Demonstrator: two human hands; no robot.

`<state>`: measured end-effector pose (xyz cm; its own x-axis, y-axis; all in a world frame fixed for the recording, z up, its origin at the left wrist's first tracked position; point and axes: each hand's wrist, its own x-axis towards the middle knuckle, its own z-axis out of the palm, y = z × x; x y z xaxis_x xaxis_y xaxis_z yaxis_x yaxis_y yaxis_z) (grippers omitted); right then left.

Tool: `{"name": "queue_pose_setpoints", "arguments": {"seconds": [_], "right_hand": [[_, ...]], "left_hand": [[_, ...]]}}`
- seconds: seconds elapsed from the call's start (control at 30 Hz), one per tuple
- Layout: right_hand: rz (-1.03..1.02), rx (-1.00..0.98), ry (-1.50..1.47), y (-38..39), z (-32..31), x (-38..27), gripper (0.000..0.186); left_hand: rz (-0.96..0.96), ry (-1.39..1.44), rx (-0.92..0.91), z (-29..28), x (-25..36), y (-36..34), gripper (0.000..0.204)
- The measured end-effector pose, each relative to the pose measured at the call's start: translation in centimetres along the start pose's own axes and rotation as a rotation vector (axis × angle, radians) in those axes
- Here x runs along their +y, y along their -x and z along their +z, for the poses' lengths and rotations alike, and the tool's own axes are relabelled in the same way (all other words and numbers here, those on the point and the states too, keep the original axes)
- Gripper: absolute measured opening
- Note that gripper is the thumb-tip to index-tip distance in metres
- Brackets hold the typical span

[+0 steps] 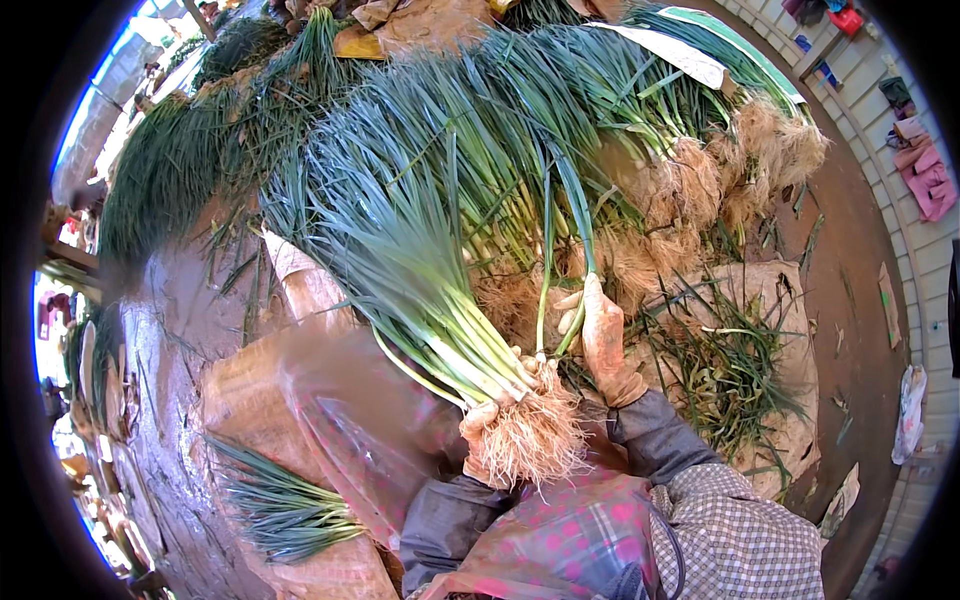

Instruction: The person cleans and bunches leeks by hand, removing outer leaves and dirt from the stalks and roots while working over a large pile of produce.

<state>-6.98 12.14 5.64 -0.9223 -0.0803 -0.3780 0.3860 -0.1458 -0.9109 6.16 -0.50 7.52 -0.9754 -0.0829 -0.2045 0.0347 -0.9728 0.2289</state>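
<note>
Both my hands wear soiled pale gloves. My left hand [480, 440] is closed round the root end of a thick bunch of green garlic [470, 340], mostly hidden behind its pale hairy roots [535, 430]. The bunch tilts over my lap, leaves fanning away to the upper left. Just right of those roots, my right hand [603, 335] is closed with its fingers curled round a single green garlic stalk [582, 215], whose leaves run up toward the pile. Beyond my hands lies a long heap of green garlic [430, 130], roots toward me.
Leaf scraps [730, 375] lie on brown sacking [800, 430] at my right. A small bunch of green garlic [285, 505] rests on sacking at the lower left. Wet muddy floor [180, 370] stretches left; a pale wall [900, 230] stands right. Clear plastic sheeting [370, 420] covers my lap.
</note>
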Motion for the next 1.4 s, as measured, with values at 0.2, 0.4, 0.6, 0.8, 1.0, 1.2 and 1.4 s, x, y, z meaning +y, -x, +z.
{"name": "queue_pose_setpoints", "arguments": {"seconds": [0.2,0.4,0.6,0.8,1.0,1.2,1.4], "right_hand": [[-0.053,0.035,0.142,1.1,-0.2,0.0,0.047],[-1.195,-0.206,1.167,3.7,-1.5,3.7,0.012],[-0.373,-0.697,1.859,6.0,-14.9,2.8,0.029],[-0.230,-0.506,1.242,3.0,-13.7,0.3,0.057],[-0.350,-0.221,1.049,-6.9,-0.9,2.8,0.043],[-1.208,-0.169,1.653,-2.7,0.4,3.4,0.023],[-1.247,-0.438,1.159,6.9,-2.5,-1.4,0.008]], "left_hand": [[0.019,0.039,0.016,-0.3,-0.3,0.0,0.083],[-0.011,0.042,0.054,-0.4,0.2,0.3,0.083],[0.024,0.056,-0.005,-1.0,-0.5,-0.1,0.081],[0.035,0.082,0.034,0.4,-0.9,-0.3,0.074],[-0.012,0.051,-0.039,-0.3,-0.7,0.0,0.078],[-0.030,0.014,-0.055,-0.7,-0.2,0.4,0.078],[-0.030,0.025,-0.057,-0.4,-0.2,0.2,0.078]]}}
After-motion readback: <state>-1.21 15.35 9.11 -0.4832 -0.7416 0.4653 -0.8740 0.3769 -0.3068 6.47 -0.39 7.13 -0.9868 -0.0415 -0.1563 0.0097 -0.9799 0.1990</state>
